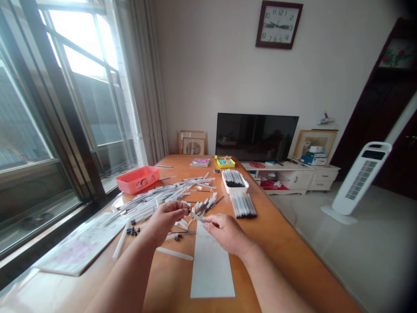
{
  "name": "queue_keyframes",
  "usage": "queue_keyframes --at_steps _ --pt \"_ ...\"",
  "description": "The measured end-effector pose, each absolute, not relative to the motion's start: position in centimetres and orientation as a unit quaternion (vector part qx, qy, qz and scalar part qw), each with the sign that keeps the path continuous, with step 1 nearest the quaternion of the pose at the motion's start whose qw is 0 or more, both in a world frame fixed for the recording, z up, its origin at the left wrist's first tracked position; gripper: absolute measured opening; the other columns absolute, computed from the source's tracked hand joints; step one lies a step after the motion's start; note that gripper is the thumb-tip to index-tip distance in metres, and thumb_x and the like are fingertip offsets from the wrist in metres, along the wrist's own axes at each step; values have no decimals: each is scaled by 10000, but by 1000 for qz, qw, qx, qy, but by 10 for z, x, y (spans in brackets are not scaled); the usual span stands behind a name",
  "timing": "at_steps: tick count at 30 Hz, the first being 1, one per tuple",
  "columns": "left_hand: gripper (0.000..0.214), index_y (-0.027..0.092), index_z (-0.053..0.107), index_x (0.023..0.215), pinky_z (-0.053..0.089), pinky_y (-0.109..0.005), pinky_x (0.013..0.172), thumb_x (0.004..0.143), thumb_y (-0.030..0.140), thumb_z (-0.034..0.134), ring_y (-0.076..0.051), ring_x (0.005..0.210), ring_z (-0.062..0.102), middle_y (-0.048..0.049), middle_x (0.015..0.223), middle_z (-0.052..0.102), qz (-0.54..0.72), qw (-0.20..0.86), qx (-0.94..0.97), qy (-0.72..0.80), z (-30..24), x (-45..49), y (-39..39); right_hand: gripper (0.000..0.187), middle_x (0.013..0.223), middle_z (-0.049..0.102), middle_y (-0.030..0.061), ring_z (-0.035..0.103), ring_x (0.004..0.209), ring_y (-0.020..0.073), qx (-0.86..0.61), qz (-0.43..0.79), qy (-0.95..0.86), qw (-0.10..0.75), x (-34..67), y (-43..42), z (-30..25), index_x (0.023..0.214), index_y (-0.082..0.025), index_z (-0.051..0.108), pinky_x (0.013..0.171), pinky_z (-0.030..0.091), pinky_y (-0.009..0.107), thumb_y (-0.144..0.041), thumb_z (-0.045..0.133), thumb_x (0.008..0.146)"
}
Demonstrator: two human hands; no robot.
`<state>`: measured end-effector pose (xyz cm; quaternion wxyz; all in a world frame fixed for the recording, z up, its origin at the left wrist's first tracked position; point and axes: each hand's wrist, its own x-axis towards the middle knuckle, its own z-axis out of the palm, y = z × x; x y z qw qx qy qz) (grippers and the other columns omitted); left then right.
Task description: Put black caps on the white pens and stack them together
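My left hand [169, 218] is closed in a pinch, with a small black plug [188, 211] at its fingertips. Facing it, my right hand [225, 231] pinches a short translucent white pen piece [197, 217], its tip pointing toward the plug; whether the two touch I cannot tell. Beneath the right hand lies a long sheet of white paper [211, 271]. Loose black plugs [133, 230] are scattered left of my left forearm, beside a white pen tube [121, 240]. Another white piece [175, 253] lies between my arms. Dark refills and white caps [208, 204] lie just beyond my hands.
A heap of clear pen barrels [163, 193] spreads by a red basket [138, 179]. At right, a white tray [236, 190] holds black-ended pens, and a bundle of pens [243, 206] lies before it. A yellow box [225, 162] and a booklet [200, 162] sit at the far end.
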<state>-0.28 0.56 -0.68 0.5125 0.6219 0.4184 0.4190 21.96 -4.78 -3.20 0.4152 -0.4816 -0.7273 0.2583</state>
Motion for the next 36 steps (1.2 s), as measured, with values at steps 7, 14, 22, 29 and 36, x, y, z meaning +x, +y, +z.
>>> queue_keyframes --at_steps 7,14,22,29,36 --pt "282 157 706 874 408 -276 690 722 395 708 -155 722 574 -51 835 708 409 492 631 438 -5 -1 5 269 917 756 49 663 829 213 -477 244 -736 414 221 -46 -37 1046 -235 779 731 479 276 -355 575 917" --pt "259 161 702 875 375 -260 661 737 380 690 -134 682 524 -28 804 688 408 482 639 440 -5 -1 5 263 913 758 39 661 808 202 -471 237 -744 410 220 -47 -37 1066 -261 780 744 474 276 -335 570 927" --pt "284 168 703 857 378 -265 658 733 422 683 -134 663 517 -24 798 682 404 465 650 444 -6 -2 5 254 881 756 36 657 790 199 -476 230 -745 407 219 -47 -36 1043 -255 786 714 467 267 -323 576 916" --pt "272 157 696 860 376 -277 685 717 388 706 -155 714 556 -34 787 690 395 481 644 445 -2 0 3 249 882 758 39 662 783 201 -479 227 -743 409 217 -48 -36 1034 -257 788 720 469 271 -314 578 913" --pt "255 151 708 840 359 -272 682 691 355 737 -144 705 537 -18 762 676 401 492 628 451 -3 1 3 254 899 748 42 657 814 200 -479 218 -748 406 218 -48 -36 1051 -259 781 728 460 271 -306 571 917"
